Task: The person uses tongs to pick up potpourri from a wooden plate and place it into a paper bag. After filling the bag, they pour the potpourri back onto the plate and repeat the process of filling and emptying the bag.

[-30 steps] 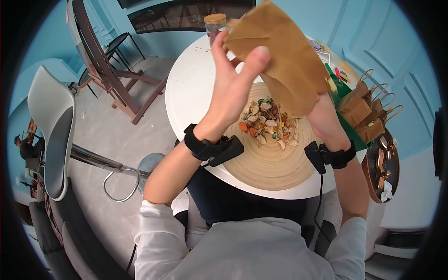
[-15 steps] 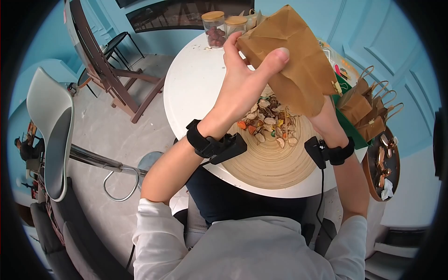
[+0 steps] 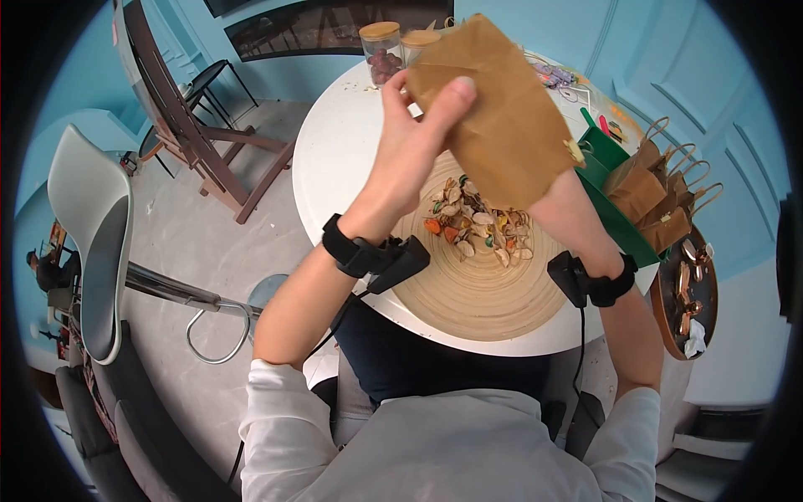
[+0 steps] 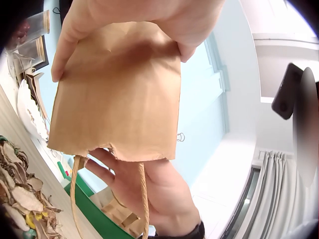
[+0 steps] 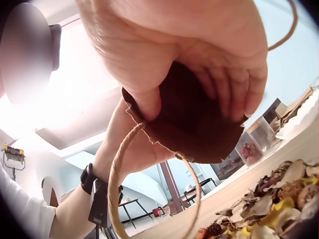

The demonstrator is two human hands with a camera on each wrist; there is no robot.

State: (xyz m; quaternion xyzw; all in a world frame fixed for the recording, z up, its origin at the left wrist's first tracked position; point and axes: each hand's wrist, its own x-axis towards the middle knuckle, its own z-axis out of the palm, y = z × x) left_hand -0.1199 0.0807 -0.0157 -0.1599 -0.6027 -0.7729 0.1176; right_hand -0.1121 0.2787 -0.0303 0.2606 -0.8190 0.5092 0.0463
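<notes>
Paper bag (image 3: 502, 117), upper center of frame, shifted left since earlier frame; long axis slants upper left to lower right, mouth lower right, downward. Left hand's (image 3: 403, 159) grip clasps base end; right hand's (image 3: 573, 213) grip released, fingers inside mouth. Dried petals (image 3: 481, 224) on round mat (image 3: 493, 309) below; jar (image 3: 383, 58) beyond.

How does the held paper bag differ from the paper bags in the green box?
The held paper bag has its mouth tilted down and a handle hanging, while the boxed paper bags have their handles up.

The held bag is raised, gripped by the left hand, with the right hand's fingers inside; the boxed bags sit in the green box, untouched.

Both are brown, with looped handles.
</notes>
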